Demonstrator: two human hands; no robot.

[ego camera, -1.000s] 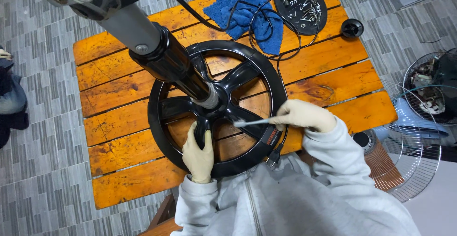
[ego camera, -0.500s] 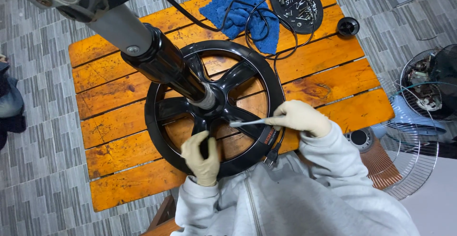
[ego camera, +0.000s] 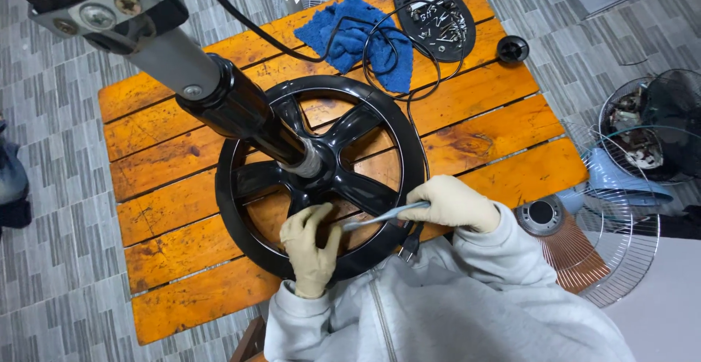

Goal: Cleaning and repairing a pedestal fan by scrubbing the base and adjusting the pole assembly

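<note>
A black round fan base (ego camera: 321, 176) with spokes lies on an orange wooden slat table (ego camera: 168, 208); a black and grey pole (ego camera: 219, 99) rises from its hub toward the camera. My left hand (ego camera: 310, 249), gloved, grips the near spoke and rim of the base. My right hand (ego camera: 453, 203), also gloved, holds a thin bluish tool (ego camera: 383, 217) whose tip points left at the spoke beside my left hand. A black plug (ego camera: 409, 244) hangs at the base's near edge.
A blue cloth (ego camera: 361, 37), a looped black cable (ego camera: 409, 48), an oval black cover with small parts (ego camera: 434, 11) and a small black knob (ego camera: 512, 49) lie at the table's far side. Fan grilles and fan parts (ego camera: 628, 179) stand on the floor at right.
My left hand has slid a little along the near spoke of the base. My right hand keeps the tool pointed at the same spot. The view has shifted slightly.
</note>
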